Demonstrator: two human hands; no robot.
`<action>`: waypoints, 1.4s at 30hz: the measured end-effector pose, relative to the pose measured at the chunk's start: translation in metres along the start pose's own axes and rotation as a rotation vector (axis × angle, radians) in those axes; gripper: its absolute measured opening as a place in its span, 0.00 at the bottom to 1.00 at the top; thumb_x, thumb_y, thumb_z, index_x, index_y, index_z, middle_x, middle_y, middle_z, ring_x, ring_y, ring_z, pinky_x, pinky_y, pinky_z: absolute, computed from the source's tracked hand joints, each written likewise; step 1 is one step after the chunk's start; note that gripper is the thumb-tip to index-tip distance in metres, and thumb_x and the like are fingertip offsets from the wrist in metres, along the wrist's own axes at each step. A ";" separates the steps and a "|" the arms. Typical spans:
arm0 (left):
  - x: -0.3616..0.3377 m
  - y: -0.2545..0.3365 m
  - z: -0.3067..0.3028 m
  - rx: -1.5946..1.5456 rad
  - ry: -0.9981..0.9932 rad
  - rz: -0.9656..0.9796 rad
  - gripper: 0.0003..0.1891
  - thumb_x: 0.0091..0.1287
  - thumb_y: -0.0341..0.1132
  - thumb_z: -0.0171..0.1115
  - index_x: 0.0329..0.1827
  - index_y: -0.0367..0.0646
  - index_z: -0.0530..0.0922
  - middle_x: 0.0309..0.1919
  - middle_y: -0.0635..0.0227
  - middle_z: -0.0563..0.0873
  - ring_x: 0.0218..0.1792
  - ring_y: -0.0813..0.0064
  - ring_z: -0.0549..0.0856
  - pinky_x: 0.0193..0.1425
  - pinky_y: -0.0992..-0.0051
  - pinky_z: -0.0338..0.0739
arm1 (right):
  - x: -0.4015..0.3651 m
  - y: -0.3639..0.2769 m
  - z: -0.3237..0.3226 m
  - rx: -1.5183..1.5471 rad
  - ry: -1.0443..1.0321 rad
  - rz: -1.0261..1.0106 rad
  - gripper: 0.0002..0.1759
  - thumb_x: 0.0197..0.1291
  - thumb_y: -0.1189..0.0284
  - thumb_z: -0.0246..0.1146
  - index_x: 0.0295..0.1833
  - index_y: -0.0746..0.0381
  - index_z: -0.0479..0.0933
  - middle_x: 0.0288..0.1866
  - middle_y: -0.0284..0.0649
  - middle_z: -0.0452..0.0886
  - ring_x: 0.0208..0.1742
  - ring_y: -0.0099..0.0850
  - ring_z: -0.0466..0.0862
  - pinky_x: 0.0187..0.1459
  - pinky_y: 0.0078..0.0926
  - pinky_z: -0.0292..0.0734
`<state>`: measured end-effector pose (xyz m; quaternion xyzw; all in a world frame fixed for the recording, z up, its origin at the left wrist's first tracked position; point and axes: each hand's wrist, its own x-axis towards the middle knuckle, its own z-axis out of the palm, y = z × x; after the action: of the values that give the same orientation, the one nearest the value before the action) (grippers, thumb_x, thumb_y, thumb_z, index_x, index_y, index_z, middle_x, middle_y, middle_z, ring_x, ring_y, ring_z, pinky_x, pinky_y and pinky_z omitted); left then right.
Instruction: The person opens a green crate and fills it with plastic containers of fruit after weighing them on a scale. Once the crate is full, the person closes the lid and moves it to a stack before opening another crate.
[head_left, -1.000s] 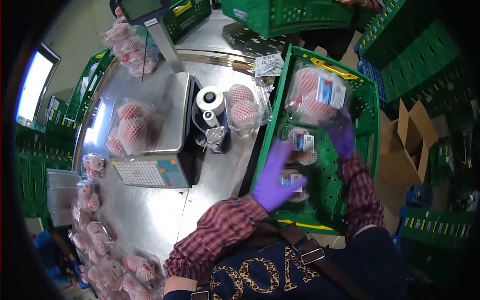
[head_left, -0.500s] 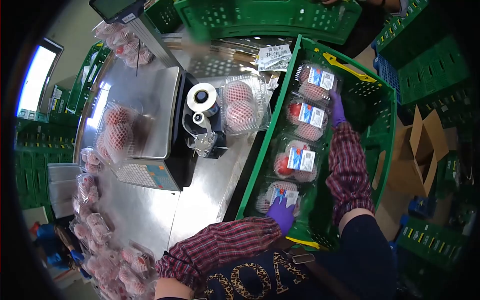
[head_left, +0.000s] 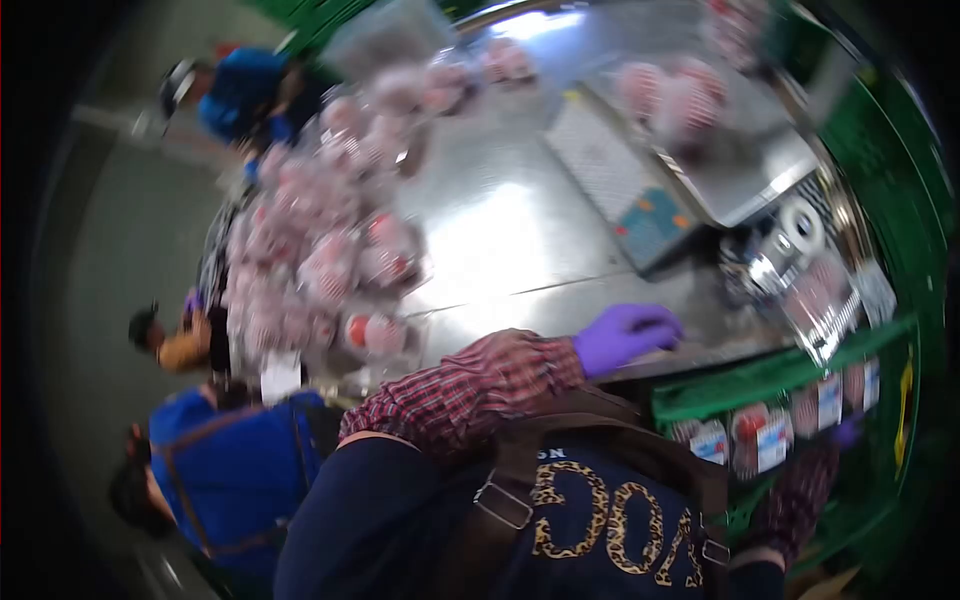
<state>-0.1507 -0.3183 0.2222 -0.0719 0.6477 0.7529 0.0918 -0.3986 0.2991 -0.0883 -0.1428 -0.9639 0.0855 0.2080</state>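
My left hand (head_left: 625,338), in a purple glove, hovers above the near edge of the steel table (head_left: 500,255). Its fingers are loosely bent and apart, with nothing seen in them. Down in the green crate (head_left: 770,385) at the lower right is my right hand (head_left: 848,432), beside the labelled fruit packs (head_left: 772,440). It is small and blurred, so I cannot make out its fingers. Each pack is a clear plastic box of red fruit in foam nets with a white and blue label.
A scale (head_left: 725,165) carries a fruit pack (head_left: 680,100). Beyond the crate stand a label roll (head_left: 802,225) and another pack (head_left: 818,300). Many netted fruit packs (head_left: 325,260) pile up on the table's left. A person in blue (head_left: 235,465) and other people are at the left.
The view has swung left and is blurred. My left hand has left the nearest pack in the crate and come up over the table edge. My right hand stays in the crate.
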 end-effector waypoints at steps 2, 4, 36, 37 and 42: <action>-0.059 -0.014 -0.064 -0.152 0.454 -0.252 0.14 0.64 0.39 0.54 0.45 0.38 0.74 0.37 0.62 0.81 0.42 0.73 0.81 0.48 0.73 0.74 | 0.018 -0.009 -0.018 -0.036 -0.051 0.367 0.37 0.53 0.48 0.57 0.58 0.68 0.66 0.50 0.55 0.74 0.50 0.45 0.76 0.49 0.38 0.72; -0.131 -0.042 -0.114 -0.432 0.806 -0.374 0.13 0.63 0.38 0.53 0.46 0.41 0.72 0.39 0.60 0.80 0.45 0.66 0.80 0.52 0.68 0.74 | 0.012 -0.106 -0.120 0.236 0.179 0.319 0.37 0.54 0.51 0.59 0.60 0.69 0.63 0.54 0.54 0.72 0.53 0.45 0.74 0.55 0.35 0.69; -0.241 0.066 -0.277 0.146 1.116 0.338 0.04 0.54 0.25 0.55 0.32 0.37 0.71 0.26 0.72 0.71 0.28 0.80 0.73 0.32 0.82 0.71 | -0.151 -0.668 -0.230 1.983 -1.127 0.566 0.13 0.53 0.70 0.63 0.40 0.64 0.71 0.34 0.35 0.77 0.35 0.30 0.78 0.41 0.27 0.75; -0.211 0.083 -0.270 0.129 0.984 0.401 0.04 0.54 0.26 0.55 0.32 0.38 0.72 0.24 0.72 0.72 0.27 0.81 0.73 0.31 0.82 0.69 | -0.147 -0.660 -0.208 1.916 -1.015 0.320 0.10 0.52 0.73 0.63 0.38 0.64 0.72 0.33 0.35 0.76 0.33 0.28 0.77 0.39 0.24 0.74; -0.053 0.142 -0.218 0.555 0.811 0.520 0.07 0.54 0.24 0.60 0.35 0.37 0.73 0.26 0.71 0.76 0.29 0.83 0.73 0.34 0.81 0.69 | -0.121 -0.548 -0.238 1.653 -0.765 0.027 0.06 0.53 0.85 0.52 0.34 0.63 0.70 0.31 0.35 0.72 0.35 0.24 0.74 0.38 0.24 0.73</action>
<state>-0.1344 -0.5572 0.3383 -0.1668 0.8015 0.4641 -0.3382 -0.3227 -0.2313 0.2032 0.0787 -0.5968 0.7933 -0.0910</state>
